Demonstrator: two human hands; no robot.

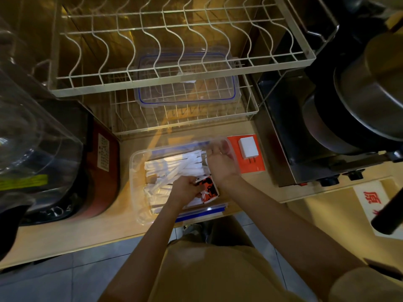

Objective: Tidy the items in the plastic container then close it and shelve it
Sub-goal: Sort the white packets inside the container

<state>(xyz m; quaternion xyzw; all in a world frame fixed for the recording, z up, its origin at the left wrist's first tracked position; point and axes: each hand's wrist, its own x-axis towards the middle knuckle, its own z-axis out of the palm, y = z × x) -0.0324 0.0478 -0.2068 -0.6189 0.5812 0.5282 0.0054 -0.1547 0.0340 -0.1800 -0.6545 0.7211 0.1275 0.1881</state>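
Both forearms reaching from the bottom of the view into an open clear plastic container (136, 188) at the front edge of a wooden counter (65, 234). Left hand (185, 189) curled round a small orange, black and white packet (209, 188) in the near right part of the container, gripping it. Right hand (220, 164) lower over the far right corner, fingers bent toward the far wall among the ends of the white wrapped sticks (172, 171); whether pinching one or only nudging them, impossible to tell.

White sticks piled mostly lengthwise but crossing at angles, so tidying judged to be under way, not finished. Blue strip (200, 213) along the near rim, probably a latch flap, hanging free.

Clear lid with blue seal (187, 99) lying well apart from the container, on the lower wire rack (122, 118) beneath the upper dish rack (72, 88). Closing therefore not yet begun; shelving not begun either.

Left to do, by judgement: straighten the sticks, settle the packet, fetch the lid, press it on and latch it, then lift the closed container to a shelf.

Orange box with a white charger pictured (248, 153) just beside the container's right wall, outside it.
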